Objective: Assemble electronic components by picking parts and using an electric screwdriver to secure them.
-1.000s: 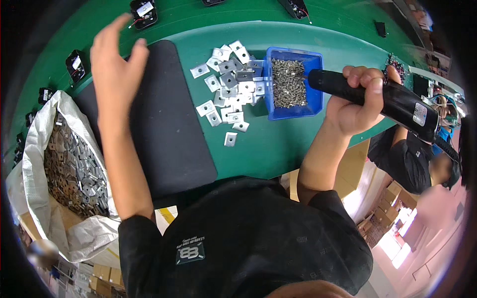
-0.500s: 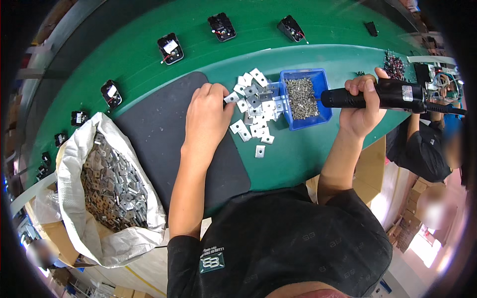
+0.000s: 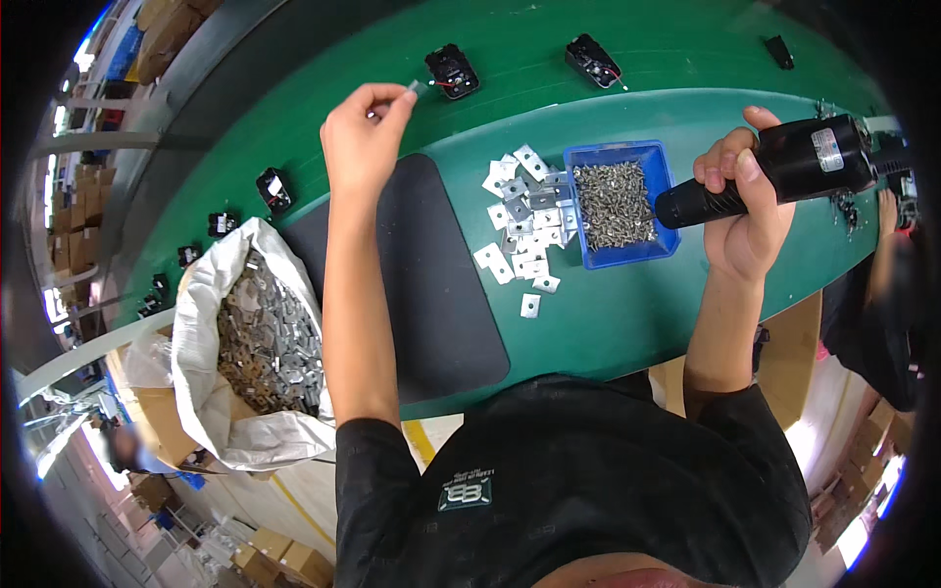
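My left hand is raised over the green belt, thumb and fingers pinching a small metal plate. Just right of that plate lies an open black plastic housing with a red and white wire. My right hand is wrapped round a black electric screwdriver, held level with its tip end pointing left. That tip end is over the right rim of a blue bin full of small screws. Left of the bin, several loose metal plates with holes lie in a heap on the green table.
A white woven sack full of metal plates stands left of the black mat. More black housings are spaced along the green belt. Another person's arm shows at the far right.
My left hand has moved from the plate heap up and left to the belt, carrying a plate. The right hand keeps its grip on the screwdriver. The whole view has shifted.
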Tool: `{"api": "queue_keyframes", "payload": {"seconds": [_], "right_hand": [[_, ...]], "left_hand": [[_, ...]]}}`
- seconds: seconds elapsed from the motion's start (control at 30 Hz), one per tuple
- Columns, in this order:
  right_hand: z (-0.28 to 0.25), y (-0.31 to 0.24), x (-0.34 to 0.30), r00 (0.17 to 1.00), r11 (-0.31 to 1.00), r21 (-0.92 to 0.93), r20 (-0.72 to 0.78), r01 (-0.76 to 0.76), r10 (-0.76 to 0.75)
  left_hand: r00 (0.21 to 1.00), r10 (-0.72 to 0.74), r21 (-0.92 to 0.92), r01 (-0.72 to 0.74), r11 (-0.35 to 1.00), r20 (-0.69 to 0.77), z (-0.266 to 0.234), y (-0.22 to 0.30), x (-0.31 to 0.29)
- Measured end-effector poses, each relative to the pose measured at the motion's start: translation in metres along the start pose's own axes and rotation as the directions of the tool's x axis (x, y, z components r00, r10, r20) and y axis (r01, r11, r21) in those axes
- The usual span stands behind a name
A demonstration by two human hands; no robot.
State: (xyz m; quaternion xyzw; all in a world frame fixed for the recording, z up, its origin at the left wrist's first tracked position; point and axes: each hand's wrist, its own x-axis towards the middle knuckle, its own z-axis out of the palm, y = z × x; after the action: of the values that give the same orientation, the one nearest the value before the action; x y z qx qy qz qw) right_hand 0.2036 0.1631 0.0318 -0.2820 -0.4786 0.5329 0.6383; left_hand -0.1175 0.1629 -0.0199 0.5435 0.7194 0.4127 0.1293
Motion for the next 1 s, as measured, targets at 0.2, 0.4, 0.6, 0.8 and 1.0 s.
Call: {"api": "queue_keyframes", "payload": {"seconds": [0.2, 0.4, 0.6, 0.8, 1.0], "right_hand": [[-0.018, -0.020, -0.002, 0.997, 0.999, -0.010, -0.057, -0.054, 0.053], [-0.012, -0.034, 0.002, 0.955, 0.952, 0.079, 0.060, -0.295, 0.291], [-0.016, -0.033, -0.013, 0.971, 0.967, 0.084, 0.052, -0.239, 0.235], [-0.008, -0.032, -0.014, 0.963, 0.959, 0.098, 0.062, -0.266, 0.261], [-0.013, -0.032, -0.015, 0.962, 0.956, 0.112, 0.064, -0.272, 0.266]], "left_hand": [[0.967, 0.225, 0.276, -0.251, 0.928, 0.123, 0.036, 0.001, 0.053], [0.920, 0.320, 0.072, -0.344, 0.936, 0.228, 0.051, -0.010, 0.055], [0.991, 0.021, 0.351, -0.067, 0.934, 0.134, 0.070, -0.005, 0.050], [0.998, -0.010, 0.350, -0.013, 0.937, 0.063, 0.068, -0.011, 0.056], [0.967, -0.053, 0.257, -0.013, 0.966, 0.248, 0.058, -0.013, 0.063]]}}
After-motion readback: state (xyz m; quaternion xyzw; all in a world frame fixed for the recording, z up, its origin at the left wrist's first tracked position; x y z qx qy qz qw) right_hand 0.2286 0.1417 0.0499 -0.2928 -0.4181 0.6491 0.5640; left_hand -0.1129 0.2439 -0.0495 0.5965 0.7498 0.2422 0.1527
